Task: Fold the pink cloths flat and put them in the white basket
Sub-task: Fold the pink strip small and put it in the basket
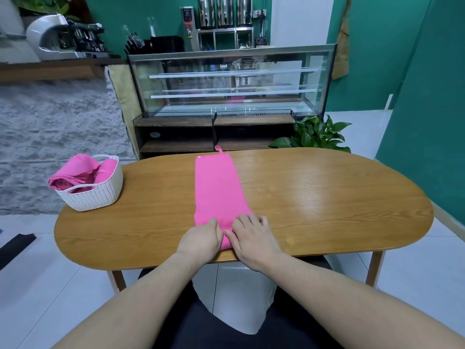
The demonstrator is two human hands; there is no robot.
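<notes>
White basket: left of frame, on the table's left end, pink cloths heaped inside, loosely. Well apart from the hands.

Pink cloth: centre, a narrow strip, long axis running straight up the frame, away from the person.

Left hand: on the strip's near end, fingers curled down onto the fabric; whether they pinch it, cannot tell.

Right hand: just beside, fingers flat, pressing. Both equally near; likely fold goes lengthwise, near end toward far.

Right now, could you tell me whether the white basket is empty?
No, the white basket at the table's left end already holds bunched pink cloths that rise above its rim.
</notes>
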